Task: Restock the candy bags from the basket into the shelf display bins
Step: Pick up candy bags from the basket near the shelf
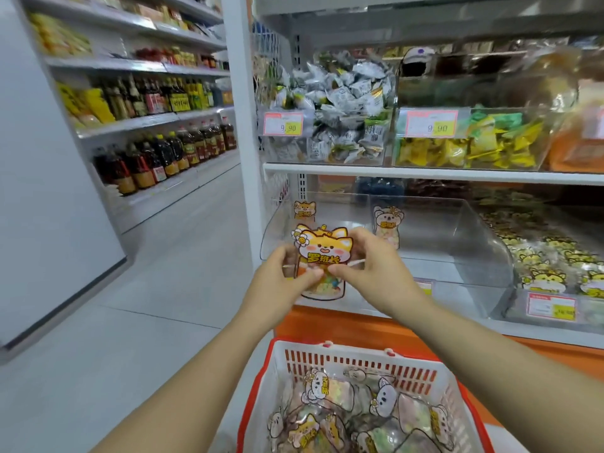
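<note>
Both hands up front, pinching one orange fox candy bag (322, 256) before the clear display bin (490, 253)
Left hand (281, 282) and right hand (376, 266) grip its sides, thumbs on the front; more candy bags (356, 410) lie below in the red-and-white basket (385, 364); two bags stand inside the bin.

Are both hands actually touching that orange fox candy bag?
Touching. The head view shows the left hand and right hand each pinching the orange fox candy bag, fingers curled on its sides.

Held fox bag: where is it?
Head view, centre: fox bag held upright by left hand and right hand, before the clear bin, above the basket.
</note>
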